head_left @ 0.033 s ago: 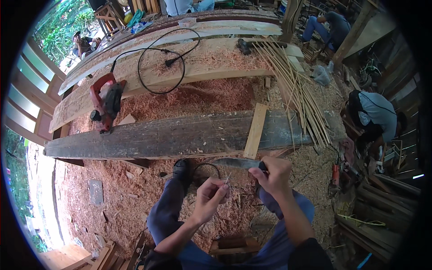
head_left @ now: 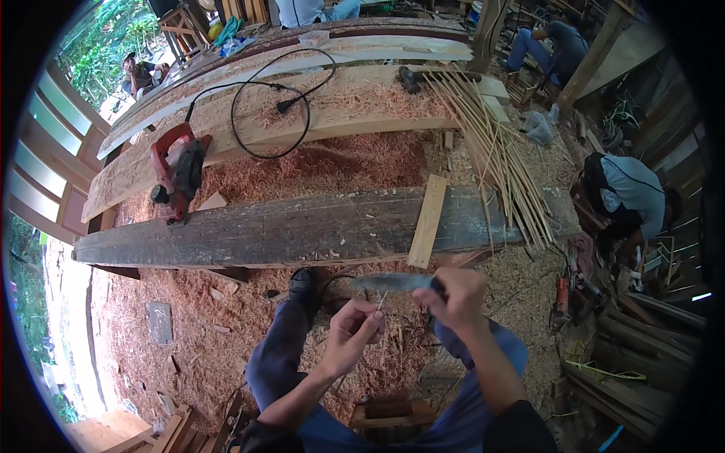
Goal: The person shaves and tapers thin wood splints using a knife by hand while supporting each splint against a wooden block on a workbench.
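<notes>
Two hands, left (head_left: 353,329) pinching a sliver (head_left: 381,301), right (head_left: 457,297) gripping a knife (head_left: 393,282), above sawdust floor (head_left: 158,302).

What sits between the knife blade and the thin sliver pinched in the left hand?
Nothing visible. The knife in the right hand has its blade just above the sliver held by the left hand.

- A clear plastic bag (head_left: 538,127) lies crumpled on the sawdust floor, right of the bundle of thin sticks (head_left: 495,151) — see-through, greyish.
- No labels, signs or screens can be made out anywhere.
</notes>
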Available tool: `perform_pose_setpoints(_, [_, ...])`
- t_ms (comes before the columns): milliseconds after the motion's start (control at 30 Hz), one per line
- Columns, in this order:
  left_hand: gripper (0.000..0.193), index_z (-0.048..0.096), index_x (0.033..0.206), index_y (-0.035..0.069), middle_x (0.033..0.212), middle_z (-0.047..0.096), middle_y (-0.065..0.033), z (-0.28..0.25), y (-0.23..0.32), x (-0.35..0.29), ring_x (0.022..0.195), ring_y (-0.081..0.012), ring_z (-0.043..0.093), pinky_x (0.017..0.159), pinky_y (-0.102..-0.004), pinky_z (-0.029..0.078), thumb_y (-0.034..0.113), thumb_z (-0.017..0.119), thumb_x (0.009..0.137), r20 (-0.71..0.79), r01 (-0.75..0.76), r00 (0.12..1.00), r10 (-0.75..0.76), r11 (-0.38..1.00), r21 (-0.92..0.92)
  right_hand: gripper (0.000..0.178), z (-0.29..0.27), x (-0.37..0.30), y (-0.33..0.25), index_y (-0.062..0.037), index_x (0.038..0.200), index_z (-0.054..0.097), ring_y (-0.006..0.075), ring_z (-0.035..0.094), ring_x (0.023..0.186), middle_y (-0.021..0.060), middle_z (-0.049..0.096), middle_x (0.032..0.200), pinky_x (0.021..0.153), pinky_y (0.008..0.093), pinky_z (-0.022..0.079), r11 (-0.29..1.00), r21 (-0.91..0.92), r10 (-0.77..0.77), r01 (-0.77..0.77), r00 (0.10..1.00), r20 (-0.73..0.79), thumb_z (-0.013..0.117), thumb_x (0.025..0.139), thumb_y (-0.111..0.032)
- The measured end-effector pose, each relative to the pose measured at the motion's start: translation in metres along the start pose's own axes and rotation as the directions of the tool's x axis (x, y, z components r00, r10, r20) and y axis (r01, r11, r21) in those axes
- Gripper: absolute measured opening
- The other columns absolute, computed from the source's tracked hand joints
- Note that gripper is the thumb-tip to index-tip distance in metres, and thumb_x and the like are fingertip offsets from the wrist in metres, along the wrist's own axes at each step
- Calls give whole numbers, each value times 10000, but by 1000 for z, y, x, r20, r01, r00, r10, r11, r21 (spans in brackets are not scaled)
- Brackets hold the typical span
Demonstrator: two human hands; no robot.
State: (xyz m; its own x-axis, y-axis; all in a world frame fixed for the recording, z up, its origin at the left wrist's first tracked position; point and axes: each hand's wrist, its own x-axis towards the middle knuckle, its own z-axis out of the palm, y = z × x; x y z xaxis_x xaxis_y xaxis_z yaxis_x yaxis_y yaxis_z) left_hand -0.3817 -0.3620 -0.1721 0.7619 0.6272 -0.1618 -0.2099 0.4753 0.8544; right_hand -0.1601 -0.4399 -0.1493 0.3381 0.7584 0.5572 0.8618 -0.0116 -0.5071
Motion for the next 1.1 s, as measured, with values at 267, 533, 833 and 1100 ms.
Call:
perform_pose_setpoints(267, [91,583,1087,26,878,636,-30,4,1,3,742,-52,558,640,-230,472,106,573,1045,-13,29,999,-29,999,35,629,-8,6,13,-125,595,524,157,504,400,4,458,484,399,313,351,990,-143,-10,8,1000,-11,590,938,-647])
perform_pose_setpoints(533, [86,552,1105,7,999,722,-144,15,8,19,775,-91,623,680,-269,527,72,542,1049,-3,-159,987,162,968,196,282,-29,20,21,-18,1230,496,338,649,804,178,611,978,659,452,499,898,-50,423,-437,889,-174,568,1041,-215])
perform_pose_setpoints(833, [132,563,1080,-22,1061,738,-221,32,6,34,955,-254,747,787,-326,596,-62,595,959,284,-530,838,467,569,629,209,-26,16,19,10,1178,532,366,561,988,183,526,1022,811,480,462,861,-328,390,-387,919,-60,549,970,14])
perform_pose_setpoints(1100, [160,619,1056,-1,1042,750,-190,51,2,39,941,-275,747,780,-354,597,-67,652,914,282,-630,768,575,602,491,232,-17,9,31,20,1189,559,357,556,1033,193,526,1082,868,476,469,852,-405,347,-332,937,-39,559,958,8])
